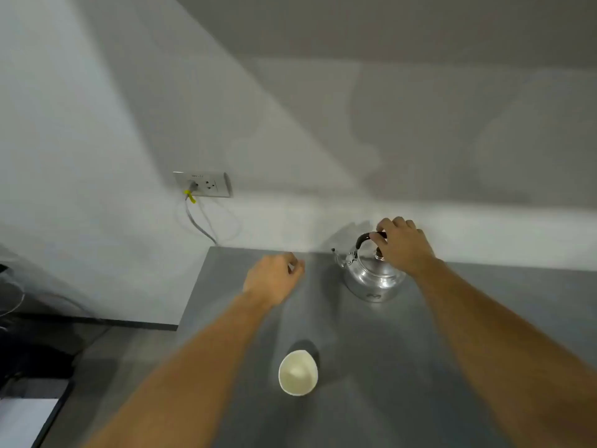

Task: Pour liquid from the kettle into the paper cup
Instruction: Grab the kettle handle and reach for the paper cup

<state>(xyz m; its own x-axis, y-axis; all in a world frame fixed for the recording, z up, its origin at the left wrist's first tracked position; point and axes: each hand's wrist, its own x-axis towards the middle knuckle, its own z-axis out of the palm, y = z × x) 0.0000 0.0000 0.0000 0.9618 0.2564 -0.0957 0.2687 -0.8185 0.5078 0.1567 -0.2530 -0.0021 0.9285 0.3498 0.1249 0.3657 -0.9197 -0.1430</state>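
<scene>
Standing upright at the back of the grey surface (452, 350), close to the wall (129, 108), the kettle (371, 279) is polished metal with a rounded body, a short spout pointing left, a dark knob on its lid and a dark arched handle (363, 239). A small mark shows low on its front, too blurred to read. The cup (298, 372) sits nearer the person, well apart from the kettle, open end up, with a pale cream inside; whether it holds anything cannot be told.

Writing on the wall socket (203, 184) is too small to read; a grey cable with a yellow tag hangs from it.

The right hand (403, 245) reaches forward with its fingers curled over the top of the handle, gripping it. The left hand (274, 279) hovers above the surface left of the kettle, palm down, fingers loosely curled and holding nothing.
</scene>
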